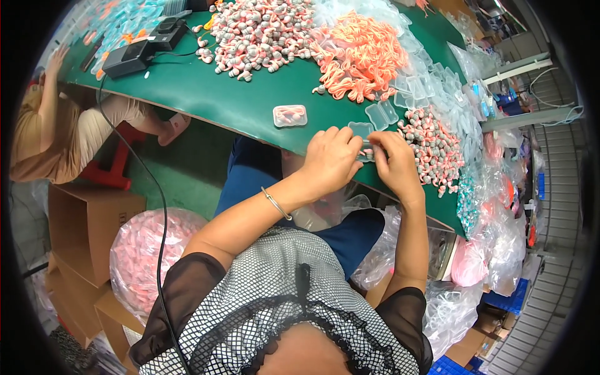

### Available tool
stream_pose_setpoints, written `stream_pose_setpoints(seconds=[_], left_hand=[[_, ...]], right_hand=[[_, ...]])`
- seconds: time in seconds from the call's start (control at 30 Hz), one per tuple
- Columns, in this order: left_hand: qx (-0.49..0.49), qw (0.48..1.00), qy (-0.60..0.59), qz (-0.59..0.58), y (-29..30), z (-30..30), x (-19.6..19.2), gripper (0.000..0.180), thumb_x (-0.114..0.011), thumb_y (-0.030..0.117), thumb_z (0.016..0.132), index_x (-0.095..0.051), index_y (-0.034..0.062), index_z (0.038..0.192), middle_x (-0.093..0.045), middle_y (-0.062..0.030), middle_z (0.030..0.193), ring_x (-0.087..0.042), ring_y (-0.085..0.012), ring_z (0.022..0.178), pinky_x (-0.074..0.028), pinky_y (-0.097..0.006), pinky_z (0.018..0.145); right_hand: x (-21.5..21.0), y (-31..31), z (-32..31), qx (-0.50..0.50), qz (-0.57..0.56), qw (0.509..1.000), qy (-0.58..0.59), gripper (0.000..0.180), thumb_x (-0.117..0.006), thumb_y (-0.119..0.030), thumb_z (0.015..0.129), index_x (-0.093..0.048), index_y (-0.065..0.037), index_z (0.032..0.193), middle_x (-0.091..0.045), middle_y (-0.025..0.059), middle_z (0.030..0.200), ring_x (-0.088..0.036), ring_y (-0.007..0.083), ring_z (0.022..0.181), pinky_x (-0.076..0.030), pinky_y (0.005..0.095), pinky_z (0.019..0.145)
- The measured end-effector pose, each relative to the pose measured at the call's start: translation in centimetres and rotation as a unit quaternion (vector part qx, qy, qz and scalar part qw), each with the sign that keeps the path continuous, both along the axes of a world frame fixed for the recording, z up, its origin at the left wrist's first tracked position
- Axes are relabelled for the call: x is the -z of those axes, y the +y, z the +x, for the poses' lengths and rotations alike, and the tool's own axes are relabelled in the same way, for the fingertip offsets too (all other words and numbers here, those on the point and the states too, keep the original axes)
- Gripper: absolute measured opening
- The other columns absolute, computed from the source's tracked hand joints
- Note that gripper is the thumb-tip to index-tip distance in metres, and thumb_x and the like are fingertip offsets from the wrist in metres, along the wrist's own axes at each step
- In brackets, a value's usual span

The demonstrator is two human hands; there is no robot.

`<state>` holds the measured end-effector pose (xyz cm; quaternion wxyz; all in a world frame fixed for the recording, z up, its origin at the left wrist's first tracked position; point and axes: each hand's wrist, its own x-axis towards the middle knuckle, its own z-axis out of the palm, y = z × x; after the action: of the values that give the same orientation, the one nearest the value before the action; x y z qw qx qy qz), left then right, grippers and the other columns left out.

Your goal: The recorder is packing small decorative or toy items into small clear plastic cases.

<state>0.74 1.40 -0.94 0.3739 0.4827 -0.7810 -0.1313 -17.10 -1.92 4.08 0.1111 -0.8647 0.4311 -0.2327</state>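
At the near edge of the green table, my left hand and my right hand meet around a small clear plastic case. Its lid stands up behind my fingers, and something pink and grey shows in its lower half, mostly hidden. Both hands are closed, fingertips pinching the case from either side. Just beyond lies another open clear case. To the left rests a closed case with a pink coiled cord inside. Beside my right hand is a heap of pink and grey earphone pieces.
Farther back are a larger heap of earphone pieces, bundled orange cords and many clear cases. Black power adapters trail a cable past my left side. Another person sits far left. Cardboard boxes and a pink-filled bag stand below.
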Motion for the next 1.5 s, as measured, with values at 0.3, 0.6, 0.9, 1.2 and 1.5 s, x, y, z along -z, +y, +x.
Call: stream_pose_setpoints(seconds=[0.3, 0.6, 0.9, 1.2, 1.5], left_hand=[[0.012, 1.0, -0.02, 0.004, 0.1, 0.7, 0.0, 0.037, -0.08, 0.023, 0.072, -0.062, 0.0079, 0.101, -0.057, -0.0078, 0.094, -0.058, -0.0279, 0.09, -0.047, -0.041, 0.076], [0.019, 0.999, 0.008, 0.025, 0.1, 1.4, -0.1, 0.039, -0.08, 0.022, 0.071, -0.063, 0.008, 0.104, -0.058, -0.008, 0.094, -0.059, -0.0284, 0.09, -0.048, -0.042, 0.078], [0.023, 0.999, 0.022, 0.042, -0.3, 1.7, -0.3, 0.042, -0.082, 0.023, 0.071, -0.063, 0.0083, 0.105, -0.06, -0.0067, 0.096, -0.061, -0.0288, 0.093, -0.049, -0.042, 0.079], [0.028, 0.999, 0.026, 0.024, -0.3, 1.6, -0.6, 0.042, -0.082, 0.023, 0.071, -0.065, 0.01, 0.107, -0.061, -0.0067, 0.095, -0.062, -0.0285, 0.091, -0.049, -0.041, 0.079], [0.048, 0.998, 0.024, 0.017, -0.3, 1.9, -0.2, 0.032, -0.081, 0.023, 0.072, -0.067, 0.0099, 0.098, -0.061, -0.0047, 0.092, -0.062, -0.0262, 0.088, -0.048, -0.04, 0.076]], right_hand=[[2.2, -7.7, 3.8, 0.078, -0.154, 0.985, 0.009, 0.018, -0.072, -0.009, 0.083, -0.068, -0.003, 0.1, -0.068, 0.012, 0.088, -0.066, 0.0276, 0.08, -0.051, 0.0362, 0.071], [1.5, -6.2, 2.0, 0.114, -0.03, 0.983, -0.14, 0.017, -0.07, -0.006, 0.086, -0.07, -0.002, 0.102, -0.071, 0.0062, 0.086, -0.062, 0.013, 0.072, -0.049, 0.0273, 0.066], [1.0, 1.2, -0.9, 0.048, 0.033, 0.993, -0.104, 0.011, -0.071, -0.002, 0.081, -0.07, -0.005, 0.092, -0.068, 0.0069, 0.086, -0.063, 0.0215, 0.077, -0.046, 0.0333, 0.072], [0.4, 0.7, -0.7, -0.037, -0.103, 0.993, 0.038, 0.014, -0.073, -0.005, 0.075, -0.071, -0.008, 0.088, -0.064, 0.0041, 0.086, -0.06, 0.0239, 0.085, -0.043, 0.038, 0.079], [1.6, 1.2, -1.6, -0.015, -0.051, 0.998, -0.016, 0.016, -0.071, -0.004, 0.078, -0.07, -0.007, 0.093, -0.065, 0.0067, 0.09, -0.06, 0.0256, 0.086, -0.044, 0.0382, 0.078]])
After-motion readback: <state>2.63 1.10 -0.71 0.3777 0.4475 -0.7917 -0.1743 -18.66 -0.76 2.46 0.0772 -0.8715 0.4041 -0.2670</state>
